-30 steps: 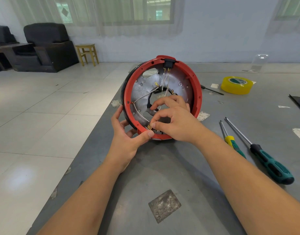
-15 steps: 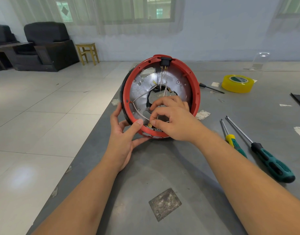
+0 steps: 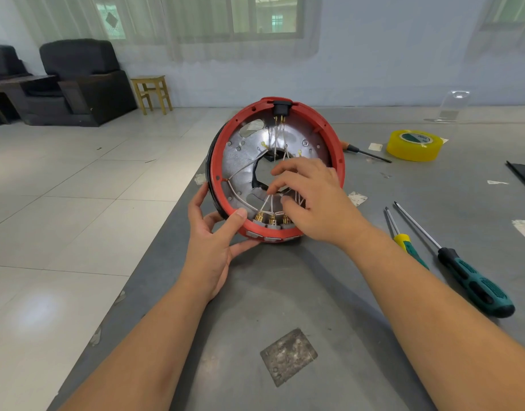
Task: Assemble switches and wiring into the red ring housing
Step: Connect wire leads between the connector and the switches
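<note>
The red ring housing [image 3: 218, 161] stands on edge on the grey table, its open side facing me, with a silver metal plate [image 3: 243, 146] inside. A black switch [image 3: 280, 108] sits at its top, with white wires [image 3: 277, 134] running down. Three grey switches with brass terminals [image 3: 271, 221] sit in the bottom rim. My left hand [image 3: 214, 247] grips the lower left rim, thumb on the red edge. My right hand [image 3: 311, 200] reaches into the ring, fingers curled among the wires just above the bottom switches; whether they pinch a wire is hidden.
Two screwdrivers lie at the right, one yellow-handled [image 3: 406, 241], one green and black [image 3: 474, 286]. A third screwdriver [image 3: 365, 152] and a yellow tape roll [image 3: 414, 143] lie behind the ring. The table's left edge [image 3: 154, 262] runs close by my left hand. A metal patch [image 3: 288, 355] lies near me.
My right hand has lifted from the bottom rim, uncovering the three grey switches. My left thumb slid from the bottom of the rim to its lower left.
</note>
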`<action>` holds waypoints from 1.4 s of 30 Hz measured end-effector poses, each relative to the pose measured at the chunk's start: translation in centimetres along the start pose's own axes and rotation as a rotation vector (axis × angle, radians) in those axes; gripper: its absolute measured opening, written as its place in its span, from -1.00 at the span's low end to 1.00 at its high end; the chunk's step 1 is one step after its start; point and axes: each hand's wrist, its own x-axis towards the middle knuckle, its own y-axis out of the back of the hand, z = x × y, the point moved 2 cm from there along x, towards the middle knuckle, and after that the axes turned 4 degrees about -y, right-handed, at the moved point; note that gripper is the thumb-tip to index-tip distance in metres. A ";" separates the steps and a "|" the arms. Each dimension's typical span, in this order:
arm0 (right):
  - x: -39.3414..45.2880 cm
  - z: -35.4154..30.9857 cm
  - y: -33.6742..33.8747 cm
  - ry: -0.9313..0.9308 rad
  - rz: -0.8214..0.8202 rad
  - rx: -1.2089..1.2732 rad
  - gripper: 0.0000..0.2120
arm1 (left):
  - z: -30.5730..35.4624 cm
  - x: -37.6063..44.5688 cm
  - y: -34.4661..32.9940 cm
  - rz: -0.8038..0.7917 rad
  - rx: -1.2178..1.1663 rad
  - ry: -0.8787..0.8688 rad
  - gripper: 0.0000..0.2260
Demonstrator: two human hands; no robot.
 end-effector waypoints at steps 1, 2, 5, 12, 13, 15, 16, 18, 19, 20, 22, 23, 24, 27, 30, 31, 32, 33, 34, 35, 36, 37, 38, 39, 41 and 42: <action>-0.1 0.1 0.2 0.002 0.050 -0.030 -0.81 | 0.0 0.1 0.0 0.019 0.003 0.001 -0.30; -0.2 0.2 0.3 -0.003 0.094 -0.050 -0.82 | -0.1 0.1 0.1 0.042 0.005 0.001 -0.31; -0.3 0.5 0.6 -0.013 0.095 -0.065 -0.96 | -0.2 0.3 0.2 0.090 -0.013 0.026 -0.34; -0.3 0.3 -0.2 -0.001 -0.084 -0.157 -0.92 | 0.2 0.3 -0.1 0.125 0.058 0.055 -0.41; -0.3 0.2 -0.3 -0.004 -0.097 -0.156 -0.92 | 0.3 0.3 -0.1 0.122 0.087 0.055 -0.37; -0.2 0.1 -0.5 -0.016 -0.122 -0.155 -0.93 | 0.4 0.1 0.0 0.116 0.109 0.062 -0.39; -0.1 0.0 -0.6 -0.025 -0.133 -0.152 -0.92 | 0.4 0.0 0.0 0.111 0.089 0.074 -0.42; 0.0 -0.1 -0.8 -0.046 -0.157 -0.145 -0.91 | 0.5 -0.2 -0.2 0.098 0.016 0.102 -0.46; 0.1 -0.2 -0.8 -0.056 -0.172 -0.148 -0.91 | 0.6 -0.3 -0.3 0.088 -0.013 0.111 -0.47; 0.2 -0.2 -0.9 -0.068 -0.187 -0.154 -0.91 | 0.7 -0.4 -0.4 0.076 -0.030 0.114 -0.51; 0.3 -0.4 -1.0 -0.087 -0.208 -0.160 -0.91 | 1.0 -0.5 -0.7 0.050 -0.044 0.117 -0.61; 0.4 -0.5 -1.1 -0.090 -0.213 -0.163 -0.91 | 1.1 -0.5 -0.9 0.042 -0.047 0.120 -0.65; 0.4 -0.6 -1.1 -0.091 -0.217 -0.169 -0.91 | 1.1 -0.6 -1.0 0.044 -0.047 0.124 -0.67; 0.3 -0.9 -1.3 -0.090 -0.237 -0.177 -0.91 | 1.3 -0.9 -1.5 0.069 -0.050 0.117 -0.62; 0.4 -1.1 -1.5 -0.096 -0.248 -0.176 -0.89 | 1.6 -1.2 -1.8 0.051 -0.023 0.127 -0.55; 0.3 -1.2 -1.5 -0.095 -0.244 -0.179 -0.89 | 1.6 -1.3 -1.8 0.035 -0.013 0.140 -0.55; 0.3 -1.2 -1.5 -0.095 -0.239 -0.182 -0.89 | 1.7 -1.3 -1.7 0.021 -0.015 0.159 -0.55; 0.3 -1.3 -1.5 -0.095 -0.236 -0.184 -0.89 | 1.8 -1.3 -1.7 0.014 -0.034 0.183 -0.56; 0.3 -1.4 -1.5 -0.095 -0.233 -0.182 -0.89 | 1.9 -1.3 -1.7 0.015 -0.059 0.207 -0.56; 0.2 -1.4 -1.6 -0.092 -0.232 -0.180 -0.89 | 1.9 -1.3 -1.7 0.025 -0.082 0.223 -0.56; 0.2 -1.5 -1.6 -0.090 -0.234 -0.181 -0.89 | 1.9 -1.3 -1.7 0.037 -0.099 0.231 -0.56; 0.2 -1.6 -1.6 -0.089 -0.240 -0.184 -0.90 | 1.9 -1.3 -1.7 0.050 -0.111 0.234 -0.57; 0.2 -1.7 -1.6 -0.089 -0.249 -0.184 -0.90 | 2.0 -1.4 -1.8 0.062 -0.120 0.231 -0.57; 0.3 -1.8 -1.5 -0.089 -0.262 -0.180 -0.90 | 2.0 -1.4 -1.8 0.074 -0.126 0.225 -0.58; 0.5 -1.8 -1.3 -0.084 -0.302 -0.158 -0.89 | 2.1 -1.4 -1.8 0.093 -0.133 0.220 -0.57; 0.6 -1.8 -1.2 -0.081 -0.323 -0.143 -0.89 | 2.2 -1.4 -1.8 0.099 -0.134 0.220 -0.56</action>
